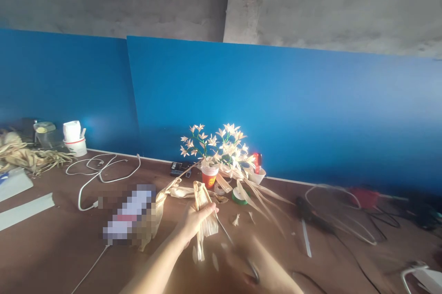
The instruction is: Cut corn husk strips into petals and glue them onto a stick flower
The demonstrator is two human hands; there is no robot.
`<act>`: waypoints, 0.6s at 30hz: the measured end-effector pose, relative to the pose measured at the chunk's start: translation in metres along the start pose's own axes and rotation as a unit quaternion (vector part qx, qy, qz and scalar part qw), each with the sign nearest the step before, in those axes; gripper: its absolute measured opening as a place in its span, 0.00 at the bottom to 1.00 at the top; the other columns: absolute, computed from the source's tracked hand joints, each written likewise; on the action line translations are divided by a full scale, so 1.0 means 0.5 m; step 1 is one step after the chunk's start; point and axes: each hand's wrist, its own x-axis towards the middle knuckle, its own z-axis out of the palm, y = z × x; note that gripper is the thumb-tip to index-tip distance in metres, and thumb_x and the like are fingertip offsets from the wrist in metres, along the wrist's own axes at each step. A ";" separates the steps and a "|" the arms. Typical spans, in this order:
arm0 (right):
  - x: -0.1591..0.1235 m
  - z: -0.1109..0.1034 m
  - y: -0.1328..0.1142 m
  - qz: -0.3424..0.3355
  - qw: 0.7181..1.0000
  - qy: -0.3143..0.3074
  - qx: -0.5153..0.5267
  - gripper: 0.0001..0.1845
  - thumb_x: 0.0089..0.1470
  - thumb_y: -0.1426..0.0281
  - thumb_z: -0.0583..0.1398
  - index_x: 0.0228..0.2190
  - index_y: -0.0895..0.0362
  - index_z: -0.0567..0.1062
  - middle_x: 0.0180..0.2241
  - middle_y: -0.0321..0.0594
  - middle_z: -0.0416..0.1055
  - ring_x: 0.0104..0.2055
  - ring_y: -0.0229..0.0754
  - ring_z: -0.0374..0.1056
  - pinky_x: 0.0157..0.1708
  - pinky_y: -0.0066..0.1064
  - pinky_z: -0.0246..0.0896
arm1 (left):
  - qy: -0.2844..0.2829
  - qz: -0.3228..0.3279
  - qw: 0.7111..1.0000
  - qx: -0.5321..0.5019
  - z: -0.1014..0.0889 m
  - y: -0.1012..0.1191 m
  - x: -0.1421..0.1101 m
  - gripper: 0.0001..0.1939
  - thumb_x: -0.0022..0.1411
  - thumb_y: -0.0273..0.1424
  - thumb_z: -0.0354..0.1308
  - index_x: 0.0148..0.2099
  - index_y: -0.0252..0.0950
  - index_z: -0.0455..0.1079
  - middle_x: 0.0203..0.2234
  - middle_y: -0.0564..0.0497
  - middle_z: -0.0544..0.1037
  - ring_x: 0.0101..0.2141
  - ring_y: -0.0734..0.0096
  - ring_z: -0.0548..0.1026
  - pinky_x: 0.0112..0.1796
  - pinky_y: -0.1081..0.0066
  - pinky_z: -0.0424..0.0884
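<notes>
My left hand (195, 220) is closed on a strip of dried corn husk (207, 227), with the thumb lying across it. To its right my right hand (264, 261) is blurred by motion. A thin metal blade and a dark curved handle, which look like scissors (254, 270), show at that hand, with the blade pointing toward the husk. Small husk pieces (236, 220) lie on the table between the hands and the flowers. Just beyond, a red paper cup (209, 177) holds pale husk flowers (229, 144) on green stems.
Long husk strips (160, 206) lie left of the cup, and a green-rimmed tape roll (239, 195) is to its right. A pixelated phone-like object (129, 215) and white cable (100, 174) lie left. A husk pile (34, 158) is at far left. A blue partition (276, 109) stands behind.
</notes>
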 end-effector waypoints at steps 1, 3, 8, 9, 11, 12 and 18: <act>-0.001 -0.002 -0.001 0.008 1.000 -0.001 -0.009 0.15 0.47 0.59 0.61 0.24 0.59 0.76 0.12 0.30 0.58 0.17 0.33 0.51 0.21 0.28 0.48 | -0.009 -0.001 1.000 -0.001 -0.001 0.002 0.000 0.27 0.35 0.52 0.68 0.26 0.31 0.79 0.26 0.40 0.83 0.30 0.57 0.79 0.34 0.64 0.74; -0.002 -0.004 -0.004 0.027 0.999 -0.003 -0.029 0.13 0.46 0.61 0.61 0.24 0.59 0.76 0.12 0.30 0.58 0.16 0.33 0.52 0.20 0.28 0.46 | -0.015 -0.003 1.000 0.001 -0.002 0.007 -0.003 0.28 0.33 0.53 0.69 0.25 0.31 0.78 0.26 0.40 0.82 0.31 0.57 0.79 0.35 0.63 0.74; -0.005 -0.004 -0.010 0.038 0.998 -0.002 -0.042 0.13 0.44 0.62 0.61 0.25 0.59 0.78 0.12 0.31 0.60 0.16 0.34 0.52 0.19 0.29 0.46 | -0.007 -0.012 1.000 0.008 -0.001 0.007 -0.003 0.30 0.29 0.55 0.69 0.23 0.31 0.78 0.24 0.40 0.82 0.28 0.57 0.78 0.35 0.62 0.73; -0.005 -0.004 -0.011 0.038 0.998 -0.001 -0.042 0.13 0.44 0.62 0.61 0.25 0.59 0.78 0.12 0.31 0.60 0.16 0.34 0.52 0.19 0.29 0.46 | -0.005 -0.012 1.000 0.006 -0.001 0.001 0.000 0.29 0.29 0.55 0.69 0.23 0.31 0.78 0.24 0.41 0.82 0.28 0.57 0.78 0.35 0.62 0.73; -0.004 -0.002 -0.012 0.038 0.998 -0.001 -0.042 0.13 0.44 0.61 0.61 0.25 0.59 0.78 0.11 0.31 0.60 0.16 0.34 0.53 0.19 0.28 0.45 | 0.001 -0.010 1.000 -0.003 0.000 -0.013 0.008 0.29 0.30 0.54 0.69 0.23 0.32 0.78 0.23 0.41 0.81 0.28 0.58 0.78 0.34 0.63 0.73; -0.003 -0.002 -0.012 0.037 0.998 -0.003 -0.042 0.13 0.44 0.60 0.61 0.24 0.59 0.78 0.11 0.31 0.59 0.16 0.34 0.53 0.19 0.28 0.45 | 0.004 -0.010 1.000 -0.009 0.000 -0.021 0.012 0.28 0.30 0.54 0.69 0.23 0.32 0.77 0.23 0.42 0.81 0.27 0.59 0.78 0.33 0.63 0.73; -0.001 0.000 -0.015 0.034 0.998 -0.003 -0.043 0.14 0.44 0.59 0.61 0.23 0.58 0.77 0.11 0.30 0.57 0.15 0.33 0.52 0.18 0.28 0.43 | 0.002 -0.017 1.000 -0.012 -0.001 -0.033 0.017 0.27 0.32 0.53 0.69 0.24 0.32 0.77 0.20 0.44 0.80 0.23 0.64 0.76 0.28 0.66 0.71</act>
